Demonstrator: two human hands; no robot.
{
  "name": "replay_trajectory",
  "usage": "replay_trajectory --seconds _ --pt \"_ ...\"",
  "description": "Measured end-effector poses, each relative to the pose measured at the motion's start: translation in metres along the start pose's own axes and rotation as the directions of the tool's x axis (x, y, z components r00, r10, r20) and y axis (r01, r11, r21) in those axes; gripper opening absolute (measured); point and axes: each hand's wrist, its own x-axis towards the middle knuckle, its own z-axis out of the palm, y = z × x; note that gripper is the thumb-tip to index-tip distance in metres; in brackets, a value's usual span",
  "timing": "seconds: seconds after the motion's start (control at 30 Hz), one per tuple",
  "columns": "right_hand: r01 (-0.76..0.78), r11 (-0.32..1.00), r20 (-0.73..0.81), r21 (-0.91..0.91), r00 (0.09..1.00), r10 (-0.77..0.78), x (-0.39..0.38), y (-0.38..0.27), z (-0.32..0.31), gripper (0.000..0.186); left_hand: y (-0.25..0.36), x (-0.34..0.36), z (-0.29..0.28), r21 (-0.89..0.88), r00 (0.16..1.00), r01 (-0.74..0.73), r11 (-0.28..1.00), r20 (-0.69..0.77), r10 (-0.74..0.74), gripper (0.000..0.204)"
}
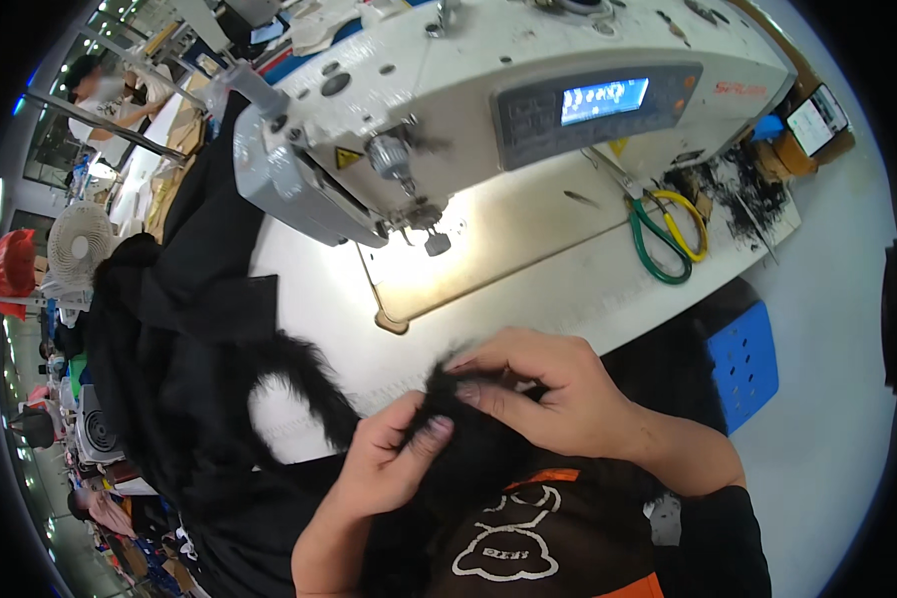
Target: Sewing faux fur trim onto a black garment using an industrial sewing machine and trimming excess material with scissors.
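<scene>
Black fur trim point(314, 384) on a black garment point(184, 349) runs across the front of the sewing table into my hands. My left hand point(394, 453) is closed on the trim, its thumb pressed on top. Close beside it, my right hand point(538, 389) pinches the same furry edge between thumb and fingers. Both hands are in front of a white sewing machine point(419, 110), apart from its needle and presser foot point(436, 239). The bulk of the garment drapes over the table's left side and down toward my lap.
Scissors point(668, 234) with green and yellow handles lie on the table's right part, near black fluff point(733, 194). A phone point(817, 120) stands at the far right. A blue stool point(743, 364) is below the table edge. Far left are a fan point(82, 244) and a person point(110, 105).
</scene>
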Motion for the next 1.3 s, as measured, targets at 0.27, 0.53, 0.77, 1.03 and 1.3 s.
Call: replay_trajectory --seconds 0.27,0.53,0.77,1.03,1.3 --pt "-0.086 0.994 0.264 0.069 0.962 0.065 -0.024 0.037 0.077 0.072 0.033 -0.002 -0.021 -0.315 0.900 -0.166 0.934 -0.435 0.014 0.033" --pt "-0.210 0.955 0.576 -0.211 0.762 0.295 -0.073 0.077 0.071 0.041 0.054 -0.029 -0.138 -0.364 0.807 -0.523 0.771 -0.503 0.310 0.028" --pt "-0.079 0.901 0.440 -0.426 0.852 0.282 -0.090 0.089 0.028 0.033 0.055 -0.053 -0.172 -0.082 0.595 -0.488 0.869 -0.760 0.263 0.037" --pt "0.365 0.425 0.435 -0.828 0.897 0.077 -0.094 0.131 0.009 0.027 0.069 -0.069 -0.177 0.060 0.349 -0.456 0.888 -0.906 0.240 0.032" --pt "0.277 0.628 0.448 -0.727 0.884 0.129 -0.060 0.027 0.008 0.016 0.004 -0.022 -0.018 0.474 0.964 -0.003 0.880 -0.232 0.128 0.017"
